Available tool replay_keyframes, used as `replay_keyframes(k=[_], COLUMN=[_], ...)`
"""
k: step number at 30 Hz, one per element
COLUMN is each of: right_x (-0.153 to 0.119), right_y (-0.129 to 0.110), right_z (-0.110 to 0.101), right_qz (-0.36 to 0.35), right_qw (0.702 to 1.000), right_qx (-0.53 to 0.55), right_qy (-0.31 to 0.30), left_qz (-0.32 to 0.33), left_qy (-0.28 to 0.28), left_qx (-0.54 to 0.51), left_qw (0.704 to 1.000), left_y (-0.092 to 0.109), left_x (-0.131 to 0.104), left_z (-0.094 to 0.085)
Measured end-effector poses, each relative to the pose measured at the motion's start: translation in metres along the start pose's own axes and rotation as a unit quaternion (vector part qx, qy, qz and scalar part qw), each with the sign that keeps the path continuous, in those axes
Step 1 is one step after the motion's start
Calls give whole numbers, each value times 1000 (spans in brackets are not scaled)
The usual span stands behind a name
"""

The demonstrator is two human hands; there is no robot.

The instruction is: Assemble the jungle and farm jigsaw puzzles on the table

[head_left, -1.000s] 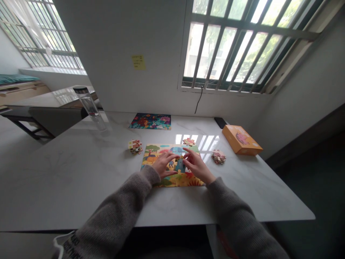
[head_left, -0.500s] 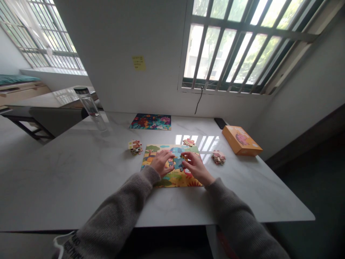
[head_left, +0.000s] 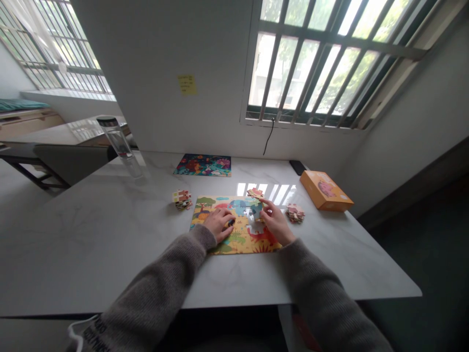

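Note:
A brightly coloured animal jigsaw puzzle [head_left: 238, 242] lies on the white table in front of me, with a pale gap in its right part. My left hand [head_left: 219, 224] rests on its left-middle area, fingers loosely curved and apart. A small dark blue patch shows by those fingertips; whether it is printed or a loose piece I cannot make out. Between thumb and fingers, my right hand [head_left: 274, 220] grips a bluish puzzle piece [head_left: 256, 211] over the upper right of the puzzle.
Small stacks of pieces lie at left [head_left: 182, 199], behind [head_left: 255, 192] and right [head_left: 295, 213] of the puzzle. Farther back are a dark finished picture [head_left: 203, 165], a black phone [head_left: 297, 167] and an orange box [head_left: 326, 190]. A glass bottle [head_left: 120, 144] stands at the left.
My right hand has moved right and slightly up with the bluish puzzle piece, away from my left hand. The left hand stays in nearly the same place on the puzzle.

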State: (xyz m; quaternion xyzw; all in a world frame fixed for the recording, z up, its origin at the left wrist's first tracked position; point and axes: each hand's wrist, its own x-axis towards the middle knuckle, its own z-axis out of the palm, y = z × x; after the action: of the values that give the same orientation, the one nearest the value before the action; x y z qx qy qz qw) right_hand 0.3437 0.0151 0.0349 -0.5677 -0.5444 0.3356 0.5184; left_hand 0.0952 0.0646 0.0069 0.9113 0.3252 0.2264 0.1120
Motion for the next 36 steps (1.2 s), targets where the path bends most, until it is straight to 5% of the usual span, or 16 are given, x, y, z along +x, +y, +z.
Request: replay_keyframes(k=[14,25,30,36], right_x=[17,26,13,7], right_y=[20,27,21,23], right_z=[-1,0,-12,-14], right_qz=[-27,-97,-180,-156], right_qw=[993,930,908,897], right_qx=[-112,-353,-374,-398], right_qy=[-9,23,-52,-116], left_qz=[-6,-23,-31,-1], left_qy=[-16,-28,-67,-76], left_qx=[5,15,74,114], left_qw=[1000,999,994,991], left_y=[1,4,13,25], left_x=[0,1,8,36], left_z=[-2,-6,-11,-6])
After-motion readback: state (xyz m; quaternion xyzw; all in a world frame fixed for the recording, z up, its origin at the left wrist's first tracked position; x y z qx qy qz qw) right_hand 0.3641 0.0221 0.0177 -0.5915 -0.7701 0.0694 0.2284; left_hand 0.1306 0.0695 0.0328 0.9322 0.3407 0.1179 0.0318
